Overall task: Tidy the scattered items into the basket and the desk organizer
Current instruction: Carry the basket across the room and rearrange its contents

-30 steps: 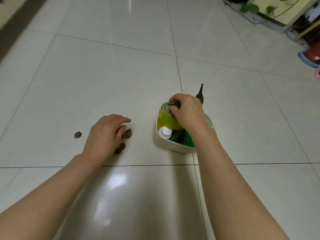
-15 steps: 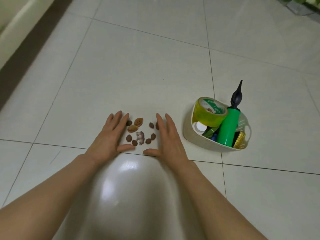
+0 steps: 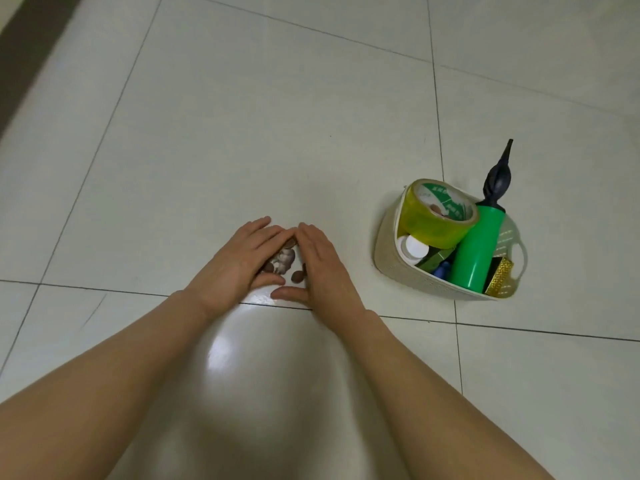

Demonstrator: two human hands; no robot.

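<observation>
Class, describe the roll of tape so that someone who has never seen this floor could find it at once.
Start at the cream basket standing on the pale tiled floor, to the right of the two hands. The roll of tape leans at the basket's far left end, above a white cap and beside a green pump. It alone is a wide yellow ring with a green-and-white core.

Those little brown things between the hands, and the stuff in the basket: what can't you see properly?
Head view only:
- Small brown pieces: partly covered by the left hand and right hand; their number and what they are cannot be told.
- Basket: its lower contents are hidden behind the yellow tape roll and green pump.
- Tape label: too small to read.
</observation>
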